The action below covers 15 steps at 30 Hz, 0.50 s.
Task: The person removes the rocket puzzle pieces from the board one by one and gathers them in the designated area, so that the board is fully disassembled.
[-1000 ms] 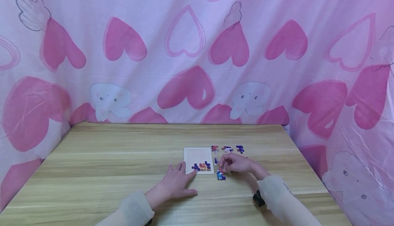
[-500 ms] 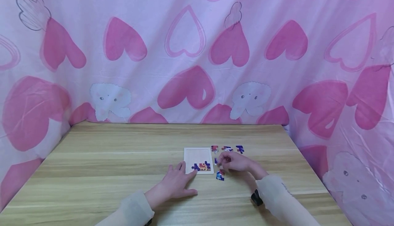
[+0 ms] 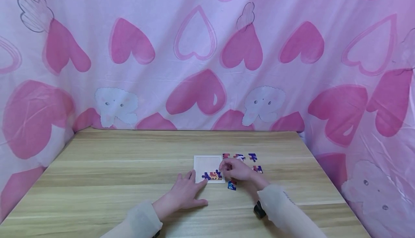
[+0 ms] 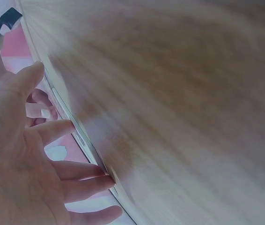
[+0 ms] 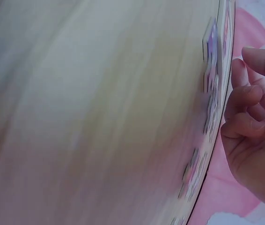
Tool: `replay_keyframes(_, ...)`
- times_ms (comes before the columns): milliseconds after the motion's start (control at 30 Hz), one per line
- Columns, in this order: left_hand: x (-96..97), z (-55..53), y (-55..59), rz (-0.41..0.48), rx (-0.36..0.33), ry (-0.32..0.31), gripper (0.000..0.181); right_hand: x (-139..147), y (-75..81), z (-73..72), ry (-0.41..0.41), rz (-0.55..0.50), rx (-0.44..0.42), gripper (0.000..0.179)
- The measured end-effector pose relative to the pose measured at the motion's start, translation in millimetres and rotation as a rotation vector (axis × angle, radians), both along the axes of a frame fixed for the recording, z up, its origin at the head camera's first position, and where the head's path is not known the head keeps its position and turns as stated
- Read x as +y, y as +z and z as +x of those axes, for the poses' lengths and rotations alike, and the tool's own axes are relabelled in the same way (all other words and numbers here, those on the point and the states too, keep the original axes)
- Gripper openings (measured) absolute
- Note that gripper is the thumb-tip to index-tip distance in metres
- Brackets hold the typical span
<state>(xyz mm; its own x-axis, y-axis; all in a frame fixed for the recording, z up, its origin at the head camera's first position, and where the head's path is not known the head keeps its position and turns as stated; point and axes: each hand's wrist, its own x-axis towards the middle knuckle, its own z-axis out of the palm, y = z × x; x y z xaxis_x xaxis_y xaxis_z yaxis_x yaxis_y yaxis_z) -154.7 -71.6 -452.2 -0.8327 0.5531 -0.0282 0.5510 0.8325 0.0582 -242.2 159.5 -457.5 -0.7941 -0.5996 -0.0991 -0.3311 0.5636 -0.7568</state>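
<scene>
A small white puzzle tray (image 3: pixel 207 156) lies on the table, with joined dark purple and orange puzzle pieces (image 3: pixel 213 176) at its lower right. My left hand (image 3: pixel 184 193) rests with spread, straight fingers at the tray's lower left corner, fingertips on its edge. Over the tray's right edge is my right hand (image 3: pixel 237 169), fingers curled. The left wrist view shows a small pale puzzle piece (image 4: pixel 45 113) at the right hand's fingertips; its printed side is hidden. In the right wrist view the thumb and index finger of the right hand (image 5: pixel 259 117) come close together.
Loose pieces lie right of the tray: a blue and red piece (image 3: pixel 232 185) in front, a purple piece (image 3: pixel 253 157) and a white and purple piece (image 3: pixel 240 157) behind, another piece (image 3: pixel 257 169) farther right. A pink heart-print curtain (image 3: pixel 194 86) hangs behind the wooden table (image 3: pixel 129 151).
My right hand moves left from the loose pieces to the tray's right edge, uncovering a piece farther right. The front blue piece shifted slightly left earlier. My left hand stays still.
</scene>
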Motion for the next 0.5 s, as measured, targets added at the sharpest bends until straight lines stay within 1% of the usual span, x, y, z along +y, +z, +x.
replay_keyframes(200, 0.0, -0.2, 0.1, 0.004, -0.004, -0.001, 0.071, -10, 0.2, 0.2, 0.008, 0.014, 0.007, 0.015)
replay_keyframes(400, 0.0, -0.4, 0.3, 0.002, -0.002, -0.003, 0.071, -19, -1.4, -0.1, 0.033, 0.044, 0.072, 0.011)
replay_keyframes(500, 0.0, 0.0, 0.0, -0.001, 0.009, -0.004, 0.071, -23, -2.2, -0.7, 0.035, 0.050, 0.085, 0.010)
